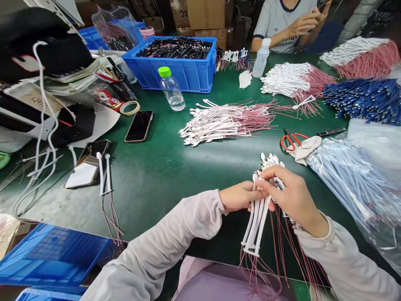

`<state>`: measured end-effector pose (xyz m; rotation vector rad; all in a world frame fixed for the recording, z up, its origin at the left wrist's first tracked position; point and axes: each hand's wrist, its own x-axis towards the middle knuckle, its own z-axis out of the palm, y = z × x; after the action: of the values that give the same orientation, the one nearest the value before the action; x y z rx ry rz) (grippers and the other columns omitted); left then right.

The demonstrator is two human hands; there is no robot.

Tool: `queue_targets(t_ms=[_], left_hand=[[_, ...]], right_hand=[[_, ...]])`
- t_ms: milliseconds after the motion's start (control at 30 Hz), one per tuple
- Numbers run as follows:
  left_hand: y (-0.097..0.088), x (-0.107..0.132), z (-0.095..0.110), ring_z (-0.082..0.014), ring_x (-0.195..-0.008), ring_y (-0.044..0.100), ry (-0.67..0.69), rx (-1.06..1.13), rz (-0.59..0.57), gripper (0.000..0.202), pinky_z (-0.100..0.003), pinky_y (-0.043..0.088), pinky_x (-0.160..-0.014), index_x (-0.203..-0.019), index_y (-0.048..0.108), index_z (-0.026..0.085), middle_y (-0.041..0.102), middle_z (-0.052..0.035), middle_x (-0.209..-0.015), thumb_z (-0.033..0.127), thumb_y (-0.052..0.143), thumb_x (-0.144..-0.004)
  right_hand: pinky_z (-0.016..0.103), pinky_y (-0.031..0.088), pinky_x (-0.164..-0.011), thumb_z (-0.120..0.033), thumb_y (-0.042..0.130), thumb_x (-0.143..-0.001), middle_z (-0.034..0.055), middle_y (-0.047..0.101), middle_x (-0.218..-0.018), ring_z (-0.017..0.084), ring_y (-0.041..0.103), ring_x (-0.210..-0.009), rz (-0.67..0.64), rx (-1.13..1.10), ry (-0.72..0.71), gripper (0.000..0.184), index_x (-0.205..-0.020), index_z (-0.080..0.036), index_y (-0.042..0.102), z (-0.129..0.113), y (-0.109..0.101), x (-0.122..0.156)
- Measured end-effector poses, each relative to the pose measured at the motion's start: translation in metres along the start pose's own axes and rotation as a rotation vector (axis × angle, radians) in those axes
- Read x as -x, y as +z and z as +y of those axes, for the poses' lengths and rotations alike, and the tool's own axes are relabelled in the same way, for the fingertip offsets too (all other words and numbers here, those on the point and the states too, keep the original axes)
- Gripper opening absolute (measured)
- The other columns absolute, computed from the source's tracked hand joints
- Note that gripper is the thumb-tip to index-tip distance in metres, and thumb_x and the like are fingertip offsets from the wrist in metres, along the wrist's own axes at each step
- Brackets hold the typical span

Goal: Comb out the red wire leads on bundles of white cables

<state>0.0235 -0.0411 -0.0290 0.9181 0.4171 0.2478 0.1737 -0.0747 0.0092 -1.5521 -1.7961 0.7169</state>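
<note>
Two hands, left (239, 196) and right (293, 198), clamp fingers (269, 173) around one bundle of white-plugged pink wires (257, 225).

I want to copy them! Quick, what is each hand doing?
Left hand: closed, holding a bundle of white plastic connectors with thin pink wires.
Right hand: closed, holding the same bundle.

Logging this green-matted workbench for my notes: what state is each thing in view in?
Left hand: closed on the bundle.
Right hand: gripping the bundle's upper part.
White plastic leads with pink wires: gathered in a bundle, wires hanging down.
Clear plastic bottle with green cap: upright, capped, holding clear liquid.
Black smartphone: face up, screen dark.
Blue plastic crate: full of black-ended items.
Orange-handled scissors: lying flat on the mat.
</note>
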Motion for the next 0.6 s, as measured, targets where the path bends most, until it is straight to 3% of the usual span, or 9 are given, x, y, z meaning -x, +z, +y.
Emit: queue_targets(t_ms=[267,400,467,533,600], left_hand=[[-0.004,0.0,-0.007,-0.0063,-0.051,0.049,-0.1,0.272,-0.063,0.043,-0.02,0.03,-0.043,-0.087,0.065,0.011,0.061,-0.0036,-0.072,0.046,0.075,-0.066],[-0.007,0.001,-0.007,-0.0063,-0.052,0.05,-0.076,0.317,-0.053,0.044,-0.02,0.032,-0.045,-0.097,0.065,0.009,0.062,-0.0047,-0.074,0.042,0.075,-0.069],[-0.01,0.002,-0.002,-0.0061,-0.053,0.049,0.002,0.331,0.033,0.047,-0.02,0.032,-0.046,-0.105,0.065,0.01,0.061,-0.0038,-0.074,0.04,0.074,-0.07],[-0.012,0.003,0.005,-0.0052,-0.054,0.047,0.145,0.347,0.22,0.046,-0.019,0.033,-0.048,-0.109,0.064,0.011,0.058,-0.0018,-0.074,0.038,0.072,-0.072],[-0.015,0.004,0.013,-0.0044,-0.056,0.046,0.282,0.368,0.45,0.039,-0.018,0.035,-0.051,-0.107,0.064,0.012,0.056,-0.0001,-0.074,0.034,0.069,-0.075]], right_hand=[[0.027,0.044,-0.056,-0.047,0.049,-0.091,0.0026,0.061,-0.067,0.017,0.054,-0.061,-0.029,-0.105,0.225,0.034,-0.077,-0.019,0.063,0.01,0.001,0.001],[0.028,0.05,-0.06,-0.049,0.042,-0.093,0.0068,0.066,-0.088,0.021,0.062,-0.073,-0.027,-0.185,0.22,0.038,-0.089,-0.019,0.065,0.01,0.0,0.0],[0.03,0.051,-0.068,-0.045,0.039,-0.095,0.0088,0.064,-0.102,0.022,0.063,-0.083,0.106,-0.1,0.124,0.035,-0.1,-0.02,0.062,0.007,0.0,0.002],[0.033,0.05,-0.075,-0.044,0.042,-0.094,0.0105,0.062,-0.105,0.023,0.062,-0.088,0.203,0.063,-0.017,0.032,-0.108,-0.019,0.057,0.003,0.003,0.007],[0.036,0.049,-0.076,-0.046,0.047,-0.091,0.012,0.062,-0.104,0.026,0.062,-0.09,0.106,0.226,-0.122,0.036,-0.113,-0.019,0.054,0.001,0.009,0.013]])
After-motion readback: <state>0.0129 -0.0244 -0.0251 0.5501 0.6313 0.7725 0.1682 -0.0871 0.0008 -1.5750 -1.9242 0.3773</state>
